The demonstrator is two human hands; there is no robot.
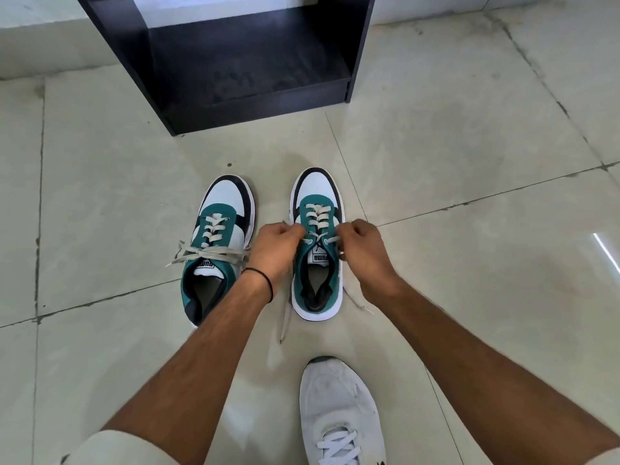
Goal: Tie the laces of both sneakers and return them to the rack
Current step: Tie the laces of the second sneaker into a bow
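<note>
Two green, white and black sneakers stand side by side on the tiled floor, toes pointing away from me. The left sneaker has its laces tied in a bow across the tongue. Over the right sneaker, my left hand and my right hand each pinch a strand of its white lace on either side of the tongue. Loose lace ends trail on the floor beside its heel.
A black shoe rack with an open bottom shelf stands on the floor just beyond the sneakers. My own foot in a white sneaker rests at the bottom of the view. Grey floor tiles surround everything.
</note>
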